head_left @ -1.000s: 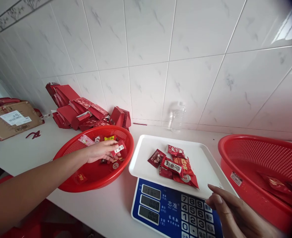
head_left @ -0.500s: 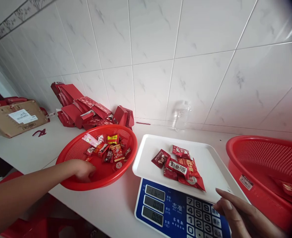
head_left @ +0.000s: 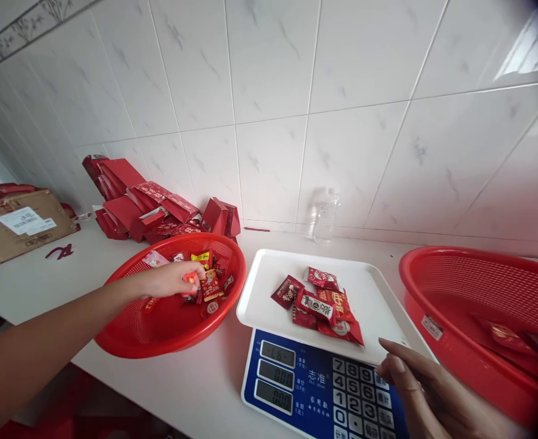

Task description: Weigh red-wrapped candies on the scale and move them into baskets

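Note:
My left hand (head_left: 171, 279) is closed over the near red plastic basket (head_left: 168, 342), its fingers round a small red-wrapped candy (head_left: 190, 280). Several other wrapped candies (head_left: 211, 285) lie in that basket, partly hidden behind the hand. My right hand (head_left: 418, 384) hovers at the right of the scale's keypad (head_left: 358, 393), fingers stretched out and holding nothing. A white tray (head_left: 269, 268) tops the blue digital scale (head_left: 315, 375), and several red candy packets (head_left: 317, 305) are heaped on it.
Another red basket (head_left: 433, 286) stands at the right, with packets inside. Folded red boxes (head_left: 145, 201) are piled against the tiled wall. A clear plastic bottle (head_left: 326, 216) stands behind the tray. A cardboard box (head_left: 22, 228) sits at the far left.
My left hand has risen from the basket's bottom and moved right, now with a red candy showing in its fingers. My right hand stays beside the keypad. The view has shifted slightly.

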A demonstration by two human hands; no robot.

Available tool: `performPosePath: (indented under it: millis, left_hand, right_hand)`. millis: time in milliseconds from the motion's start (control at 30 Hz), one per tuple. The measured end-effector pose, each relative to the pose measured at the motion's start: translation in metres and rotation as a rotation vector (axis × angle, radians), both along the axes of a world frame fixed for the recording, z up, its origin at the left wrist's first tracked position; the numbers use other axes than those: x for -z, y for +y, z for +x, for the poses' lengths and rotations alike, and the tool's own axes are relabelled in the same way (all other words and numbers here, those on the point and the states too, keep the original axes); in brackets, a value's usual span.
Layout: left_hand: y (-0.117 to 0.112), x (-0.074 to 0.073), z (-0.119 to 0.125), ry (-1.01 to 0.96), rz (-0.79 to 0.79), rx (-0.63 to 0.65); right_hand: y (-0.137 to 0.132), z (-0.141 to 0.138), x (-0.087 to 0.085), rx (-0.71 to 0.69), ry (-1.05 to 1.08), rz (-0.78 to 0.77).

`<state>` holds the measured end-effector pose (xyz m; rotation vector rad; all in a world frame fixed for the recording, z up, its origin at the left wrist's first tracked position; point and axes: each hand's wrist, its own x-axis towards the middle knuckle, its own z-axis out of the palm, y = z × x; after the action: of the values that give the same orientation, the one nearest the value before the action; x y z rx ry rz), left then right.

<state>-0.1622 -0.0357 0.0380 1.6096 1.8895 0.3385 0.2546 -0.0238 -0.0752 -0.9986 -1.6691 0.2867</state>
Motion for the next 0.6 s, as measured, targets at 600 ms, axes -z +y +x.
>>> performPosePath:
  millis: [600]
  left_hand:
    - [0.088,0.001,0.183,-0.054,0.365,0.427]
  right_hand:
    - [0.002,-0.013,-0.030,-0.056,0.045,0.161]
